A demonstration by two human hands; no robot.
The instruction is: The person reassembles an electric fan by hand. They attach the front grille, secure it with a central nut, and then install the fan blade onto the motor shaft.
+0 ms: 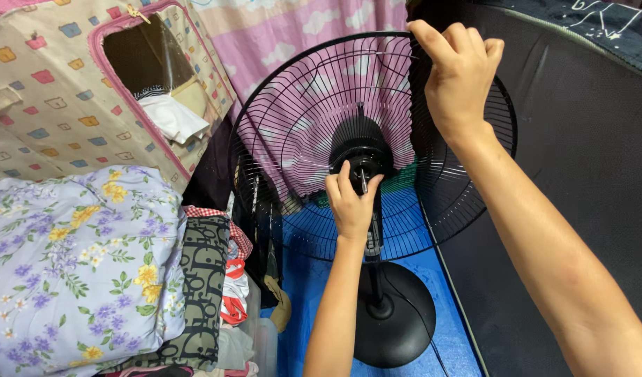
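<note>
Left of my left hand (351,202) lies a floral quilt (76,258) on stacked clothes. That hand pinches the nut on the fan's motor shaft (363,179), fingers pressed together around it, though whether it is turning I cannot tell. Up and to the right, my right hand (458,73) curls over the top rim of the rear grille (293,126), steadying it. I judge the grille is being fastened; next calls for firm twisting at the hub.
</note>
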